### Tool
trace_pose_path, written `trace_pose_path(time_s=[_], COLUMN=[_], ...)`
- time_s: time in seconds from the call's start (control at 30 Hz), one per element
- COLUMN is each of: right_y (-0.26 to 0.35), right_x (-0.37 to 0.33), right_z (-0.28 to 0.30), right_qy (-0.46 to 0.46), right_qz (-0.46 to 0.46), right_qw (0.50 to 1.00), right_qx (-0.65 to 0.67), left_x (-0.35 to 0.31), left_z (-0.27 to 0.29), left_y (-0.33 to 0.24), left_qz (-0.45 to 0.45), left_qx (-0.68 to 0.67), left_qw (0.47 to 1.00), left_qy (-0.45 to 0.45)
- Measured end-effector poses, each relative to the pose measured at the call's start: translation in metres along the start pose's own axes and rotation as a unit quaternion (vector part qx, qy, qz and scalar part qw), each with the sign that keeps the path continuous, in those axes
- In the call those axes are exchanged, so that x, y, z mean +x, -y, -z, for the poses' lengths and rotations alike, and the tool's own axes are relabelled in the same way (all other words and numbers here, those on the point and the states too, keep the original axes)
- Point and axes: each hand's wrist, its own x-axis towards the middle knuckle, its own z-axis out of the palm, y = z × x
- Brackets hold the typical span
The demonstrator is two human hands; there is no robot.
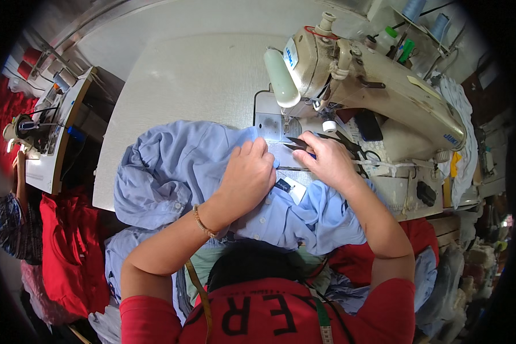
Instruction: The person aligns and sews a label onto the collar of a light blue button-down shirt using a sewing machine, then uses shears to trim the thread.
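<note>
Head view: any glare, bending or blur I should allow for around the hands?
In the head view, the left hand and right hand look evenly lit and fairly sharp; in the head view, the metal plate has a bright sheen; toward the head view's black rim, fisheye bends the sewing machine, and the far-right piles turn dim and soft.
</note>
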Motion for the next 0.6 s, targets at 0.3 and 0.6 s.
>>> trace_pose_path(time_s=[0.3, 0.6], right_y=[-0.014, 0.015], right_x=[0.001, -0.001], right_z=[-0.02, -0.024], right_qy=[0.04, 0.066], right_qz=[0.001, -0.057], right_qw=[0.905, 0.84], right_qx=[0.423, 0.536], left_x=[-0.011, -0.018], left_z=[-0.003, -0.003], left_y=[0.007, 0.0], left_qz=[0.031, 0.005], left_qx=[-0.272, -0.229], left_qw=[0.958, 0.969], left_qy=[-0.08, -0.09])
